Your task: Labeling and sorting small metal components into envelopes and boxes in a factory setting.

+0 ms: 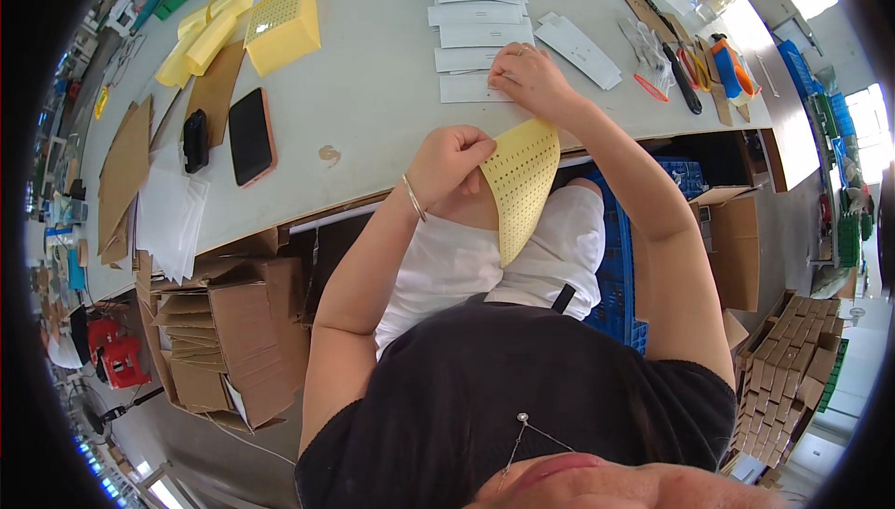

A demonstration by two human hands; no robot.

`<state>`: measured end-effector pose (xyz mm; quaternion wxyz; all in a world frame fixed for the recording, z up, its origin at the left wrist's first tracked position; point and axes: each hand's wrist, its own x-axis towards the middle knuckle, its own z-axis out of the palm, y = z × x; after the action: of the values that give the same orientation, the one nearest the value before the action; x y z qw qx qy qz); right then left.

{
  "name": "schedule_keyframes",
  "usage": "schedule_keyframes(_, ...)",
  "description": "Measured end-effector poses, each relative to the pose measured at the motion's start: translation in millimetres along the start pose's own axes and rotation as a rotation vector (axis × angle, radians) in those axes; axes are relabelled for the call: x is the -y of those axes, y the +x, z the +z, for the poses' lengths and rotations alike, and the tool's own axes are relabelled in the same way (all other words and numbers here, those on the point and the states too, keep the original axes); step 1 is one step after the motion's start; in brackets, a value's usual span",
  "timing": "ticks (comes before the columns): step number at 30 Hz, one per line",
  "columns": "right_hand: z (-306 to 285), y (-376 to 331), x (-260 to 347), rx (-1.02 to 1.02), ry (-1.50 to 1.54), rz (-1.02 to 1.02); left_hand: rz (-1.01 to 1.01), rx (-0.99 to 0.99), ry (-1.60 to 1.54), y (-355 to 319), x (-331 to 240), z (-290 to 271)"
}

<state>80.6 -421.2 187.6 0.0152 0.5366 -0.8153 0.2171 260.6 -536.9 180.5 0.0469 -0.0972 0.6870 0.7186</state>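
Note:
My left hand (454, 163) pinches the upper left edge of a yellow sheet (520, 178) printed with rows of small dark marks. The sheet hangs down over my lap, past the table's front edge. Over the table, my right hand (531, 82) has its fingers bent and drawn together, the fingertips on the nearest white card (463, 90). Anything small between those fingertips is hidden. Beyond that card runs an overlapping column of white cards (478, 13), with a separate fanned pile of white cards (580, 50) to its right.
At left lie a phone (252, 136), a black clip-like object (195, 141), cardboard pieces (125, 178) and a banded yellow stack (283, 20). An orange-and-blue tape dispenser (735, 71) and a black-handled tool (682, 80) lie at right. An open carton (228, 332) stands below the table.

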Motion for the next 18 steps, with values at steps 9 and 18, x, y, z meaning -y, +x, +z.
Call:
schedule_keyframes(9,-7.0,-14.9,4.2,0.008,0.040,-0.038,0.034,-0.002,0.093,0.3,-0.6,1.5)
schedule_keyframes(18,-24.1,-37.3,-12.0,-0.018,0.006,-0.173,-0.009,0.027,0.127,-2.0,-7.3,0.8)
